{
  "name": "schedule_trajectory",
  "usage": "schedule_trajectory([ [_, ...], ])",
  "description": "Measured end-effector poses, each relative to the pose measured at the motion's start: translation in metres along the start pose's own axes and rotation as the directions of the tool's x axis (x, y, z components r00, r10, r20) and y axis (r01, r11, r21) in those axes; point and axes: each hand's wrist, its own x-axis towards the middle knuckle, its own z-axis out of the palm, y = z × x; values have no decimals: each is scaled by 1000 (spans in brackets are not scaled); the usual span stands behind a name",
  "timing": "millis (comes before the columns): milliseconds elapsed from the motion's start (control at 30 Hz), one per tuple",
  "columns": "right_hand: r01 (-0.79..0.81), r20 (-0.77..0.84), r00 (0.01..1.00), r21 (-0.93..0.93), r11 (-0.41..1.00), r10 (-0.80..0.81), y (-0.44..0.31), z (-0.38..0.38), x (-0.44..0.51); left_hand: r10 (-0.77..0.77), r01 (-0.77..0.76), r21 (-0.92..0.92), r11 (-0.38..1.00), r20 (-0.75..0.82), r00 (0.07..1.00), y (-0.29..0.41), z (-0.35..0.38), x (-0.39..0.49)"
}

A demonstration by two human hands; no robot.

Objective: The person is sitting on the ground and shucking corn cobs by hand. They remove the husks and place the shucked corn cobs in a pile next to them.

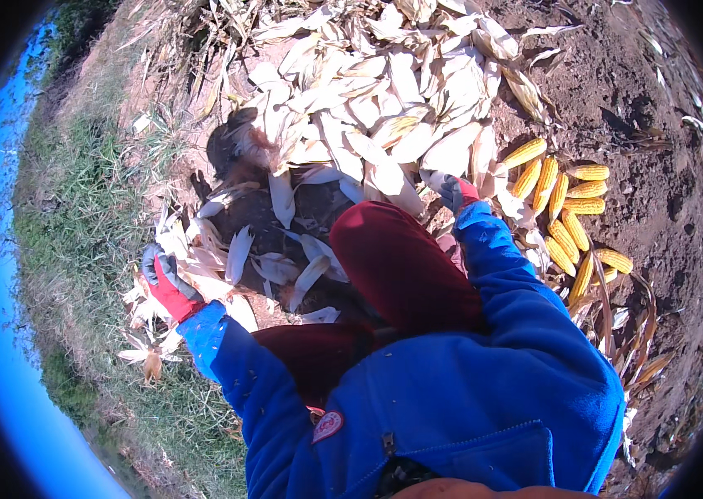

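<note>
My left hand [170, 282], in a red and grey work glove, is at the left over a heap of loose corn husks [205, 246]; its fingers are curled, and whether anything is in them does not show. On the right, my right hand [459, 192], gloved alike, reaches to the near edge of a large pile of pale ears in their husks [389, 87]. Its fingertips touch a pale husked ear there, but the grip is partly hidden. Several bare yellow corn cobs [560, 193] lie on the soil to the right of that hand.
My bent knee [398, 262] in dark red trousers stands between the hands. Dry stalks and leaves [638, 337] lie at the lower right. Bare soil [657, 218] spreads at the right, and green grass [77, 206] grows along the left. Scattered husks [311, 280] lie before me.
</note>
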Motion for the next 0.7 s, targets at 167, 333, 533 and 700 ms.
schedule_trajectory([
  [167, 102, 54, 993, -835, 541, -103, 61, 28, 12, -41, 43, -25, 999, 62, 997, -13, 11, 0],
  [333, 273, 303, 929, -949, -158, -212, 49, 86, -12, 20, -21, 21, 1000, 39, 999, -11, 10, -10],
  [533, 388, 458, 887, -807, -446, -57, 26, 124, -4, 48, -76, 320, 944, 96, 994, -11, 38, -3],
  [700, 583, 728, 684, -587, -562, -52, 24, 180, -34, 1, 9, -37, 999, 259, 966, -4, 47, -27],
])
